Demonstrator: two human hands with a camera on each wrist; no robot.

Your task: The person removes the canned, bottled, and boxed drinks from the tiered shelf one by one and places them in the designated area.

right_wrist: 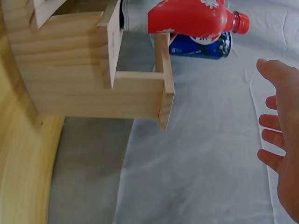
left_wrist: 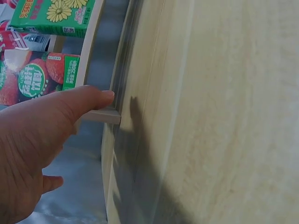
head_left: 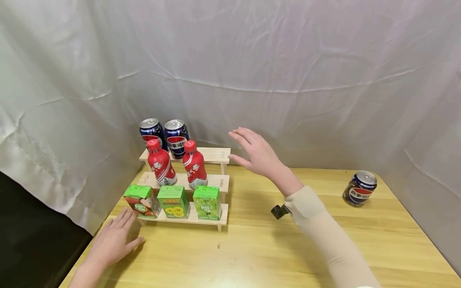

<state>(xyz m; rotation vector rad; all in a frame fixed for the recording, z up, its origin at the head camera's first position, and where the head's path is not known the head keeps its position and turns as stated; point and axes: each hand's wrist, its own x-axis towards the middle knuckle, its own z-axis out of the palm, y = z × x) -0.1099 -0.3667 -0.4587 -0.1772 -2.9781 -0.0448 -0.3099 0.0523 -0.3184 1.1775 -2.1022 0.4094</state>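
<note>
A three-tier wooden rack [head_left: 216, 155] stands at the left of the table. Two blue cola cans [head_left: 176, 138] are on its top tier, and two red bottles [head_left: 195, 166] on the middle one. Green drink cartons [head_left: 173, 203] line the bottom tier, one of them with strawberries [left_wrist: 35, 77]. My left hand [head_left: 113, 240] lies beside the rack's front left corner, fingers extended and holding nothing; whether it touches the rack is unclear. Raised near the top tier's right end, my right hand [head_left: 257, 154] is empty, its fingers spread from the thumb.
Another blue cola can [head_left: 360, 189] stands upright at the table's right side. Grey cloth [head_left: 288, 100] hangs behind and along the sides. A black surface [head_left: 32, 240] lies beyond the table's left edge. A small black device [head_left: 280, 211] is on the right wrist.
</note>
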